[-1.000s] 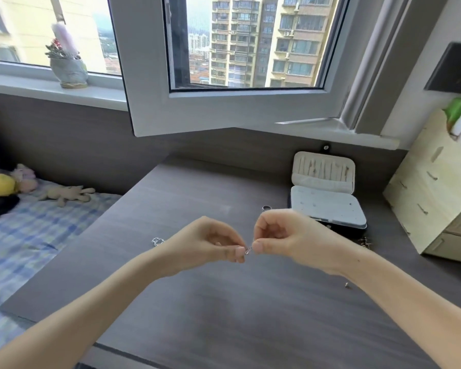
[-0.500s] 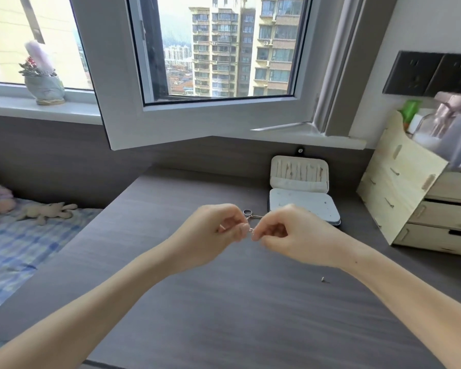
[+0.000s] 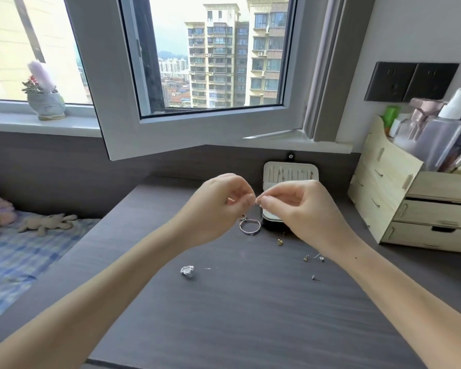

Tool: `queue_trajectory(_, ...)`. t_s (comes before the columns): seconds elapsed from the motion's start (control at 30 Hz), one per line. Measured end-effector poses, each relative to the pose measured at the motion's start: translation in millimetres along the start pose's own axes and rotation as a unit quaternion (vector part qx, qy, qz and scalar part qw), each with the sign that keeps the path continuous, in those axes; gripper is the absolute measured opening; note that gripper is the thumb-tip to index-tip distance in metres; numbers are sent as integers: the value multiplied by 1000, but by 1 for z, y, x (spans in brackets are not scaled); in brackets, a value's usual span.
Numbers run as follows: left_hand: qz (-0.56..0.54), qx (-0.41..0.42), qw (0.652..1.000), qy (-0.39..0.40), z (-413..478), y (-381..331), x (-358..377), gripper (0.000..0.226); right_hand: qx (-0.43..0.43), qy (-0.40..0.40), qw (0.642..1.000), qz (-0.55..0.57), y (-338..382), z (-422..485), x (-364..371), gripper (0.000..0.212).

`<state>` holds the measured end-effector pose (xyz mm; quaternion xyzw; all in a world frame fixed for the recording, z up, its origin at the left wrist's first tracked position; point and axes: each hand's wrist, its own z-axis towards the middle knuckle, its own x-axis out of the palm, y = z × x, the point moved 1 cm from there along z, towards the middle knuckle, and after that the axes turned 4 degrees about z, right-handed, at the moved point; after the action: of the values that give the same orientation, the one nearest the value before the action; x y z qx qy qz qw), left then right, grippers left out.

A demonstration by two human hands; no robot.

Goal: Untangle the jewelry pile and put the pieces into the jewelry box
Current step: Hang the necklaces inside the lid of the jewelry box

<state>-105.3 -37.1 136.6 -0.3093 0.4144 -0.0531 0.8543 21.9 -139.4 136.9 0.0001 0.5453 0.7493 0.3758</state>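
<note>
Left hand [image 3: 218, 209] and right hand [image 3: 301, 211] are held above the table [image 3: 250, 328], fingertips pinching one small silver piece [image 3: 258, 201] between them. Jewelry box [image 3: 290, 171] stands open at the far edge. Hoop [image 3: 250, 226], ring [image 3: 187, 270] and loose studs [image 3: 280, 242] lie on the surface.

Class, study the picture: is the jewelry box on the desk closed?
No: the jewelry box stands open, its lid raised and the pale lining showing.

Head-worn view, forward-down over desk [image 3: 250, 315], close.
</note>
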Motion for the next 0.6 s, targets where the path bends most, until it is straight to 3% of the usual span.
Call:
queue_trajectory(0.1, -179, -80, 980, 36, 6, -11, -5, 20, 96, 43, 972, 211, 11, 8, -3, 17)
queue_trajectory(0.2, -230, -80, 969, 40, 13, -19, -9, 20, 176, 107, 926, 316, 19, 15, -6, 23)
queue_trajectory(0.33, -266, -64, 961, 48, 27, -25, -12, 18, 139, 193, 945, 226, 23, 21, -19, 35)
queue_trajectory(0.4, -286, -55, 954, 66, 35, -28, -12, 16, 109, 215, 955, 174, 28, 26, -29, 24)
queue_trajectory(0.6, -405, -33, 910, 81, 70, -31, -12, 8, 22, 128, 991, 21, 46, 59, -70, 30)
